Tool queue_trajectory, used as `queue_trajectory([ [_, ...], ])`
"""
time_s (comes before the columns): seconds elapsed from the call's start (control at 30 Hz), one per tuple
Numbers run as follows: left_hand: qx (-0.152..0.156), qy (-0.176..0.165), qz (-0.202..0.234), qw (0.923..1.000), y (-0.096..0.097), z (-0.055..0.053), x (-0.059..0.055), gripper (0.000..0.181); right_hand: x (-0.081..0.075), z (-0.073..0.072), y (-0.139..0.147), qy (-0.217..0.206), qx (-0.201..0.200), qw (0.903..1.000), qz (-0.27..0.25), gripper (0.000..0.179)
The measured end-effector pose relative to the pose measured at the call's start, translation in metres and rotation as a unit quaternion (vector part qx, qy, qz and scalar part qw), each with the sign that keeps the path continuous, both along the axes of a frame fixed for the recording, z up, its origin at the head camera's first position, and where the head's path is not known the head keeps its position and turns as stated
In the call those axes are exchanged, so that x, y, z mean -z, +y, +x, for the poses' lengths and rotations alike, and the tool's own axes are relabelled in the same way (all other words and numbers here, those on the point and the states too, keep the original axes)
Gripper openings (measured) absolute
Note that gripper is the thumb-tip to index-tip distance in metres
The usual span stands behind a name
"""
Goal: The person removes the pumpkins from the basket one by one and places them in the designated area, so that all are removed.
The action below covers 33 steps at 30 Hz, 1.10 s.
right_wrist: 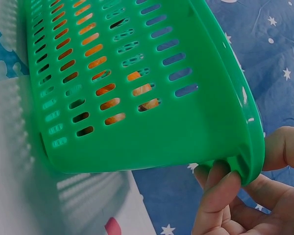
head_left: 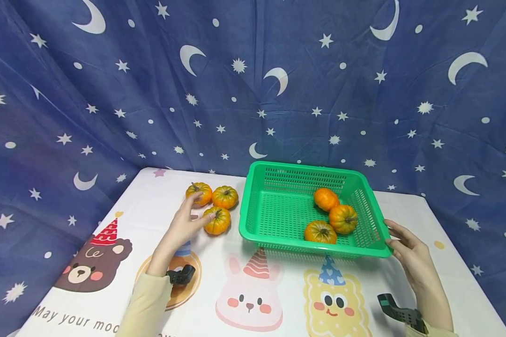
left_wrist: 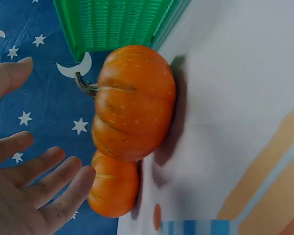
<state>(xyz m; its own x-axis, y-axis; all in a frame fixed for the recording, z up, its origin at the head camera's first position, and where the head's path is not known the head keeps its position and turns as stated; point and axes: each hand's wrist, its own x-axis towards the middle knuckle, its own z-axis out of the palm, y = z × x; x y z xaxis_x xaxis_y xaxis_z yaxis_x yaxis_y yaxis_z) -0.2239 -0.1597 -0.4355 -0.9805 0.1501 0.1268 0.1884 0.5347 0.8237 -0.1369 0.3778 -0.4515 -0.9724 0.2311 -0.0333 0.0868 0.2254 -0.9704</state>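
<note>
Three small orange pumpkins sit close together on the table: a back-left pumpkin (head_left: 197,194), a back-right pumpkin (head_left: 225,197) and a front pumpkin (head_left: 217,221). My left hand (head_left: 184,225) hovers over their left side, its fingers spread and holding nothing. In the left wrist view, a gap shows between those fingers and the nearest pumpkin (left_wrist: 134,103). On the right is a green plastic basket (head_left: 244,206) with three more pumpkins (head_left: 343,219) in its right half. My right hand (head_left: 417,255) grips the basket's right rim, fingers beneath the lip in the right wrist view.
A white tablecloth (head_left: 194,311) with cartoon animal prints covers the table. Behind it hangs a dark blue curtain (head_left: 236,126) with moons and stars. Each wrist wears a black camera mount, such as the left mount (head_left: 181,274).
</note>
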Motion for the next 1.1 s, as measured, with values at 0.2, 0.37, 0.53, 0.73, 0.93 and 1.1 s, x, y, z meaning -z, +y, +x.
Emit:
queue_trajectory([
  [0.2,-0.002,0.035,-0.002,0.9994,0.001,0.005,-0.009,0.07,0.015,-0.005,0.008,0.019,0.004,0.9998,-0.007,0.051],
  [0.37,0.003,0.061,0.009,0.9981,0.002,0.011,-0.021,0.065,-0.023,0.009,-0.019,0.011,0.001,0.9999,0.0,0.051],
  [0.53,0.011,0.082,0.016,0.9964,0.005,0.015,-0.031,0.059,-0.02,0.008,-0.016,0.018,-0.005,0.9996,-0.019,0.049],
  [0.73,0.036,0.093,0.014,0.9949,0.015,0.014,-0.045,0.057,0.007,-0.003,0.005,0.022,-0.005,0.9992,-0.034,0.048],
  [0.93,0.055,0.089,-0.006,0.9945,0.03,0.012,-0.059,0.057,0.023,-0.012,0.017,0.012,0.011,0.9997,-0.021,0.05],
  [1.1,0.063,0.088,-0.036,0.9935,0.043,0.011,-0.069,0.059,0.032,-0.016,0.024,0.005,0.01,0.9999,0.0,0.051],
])
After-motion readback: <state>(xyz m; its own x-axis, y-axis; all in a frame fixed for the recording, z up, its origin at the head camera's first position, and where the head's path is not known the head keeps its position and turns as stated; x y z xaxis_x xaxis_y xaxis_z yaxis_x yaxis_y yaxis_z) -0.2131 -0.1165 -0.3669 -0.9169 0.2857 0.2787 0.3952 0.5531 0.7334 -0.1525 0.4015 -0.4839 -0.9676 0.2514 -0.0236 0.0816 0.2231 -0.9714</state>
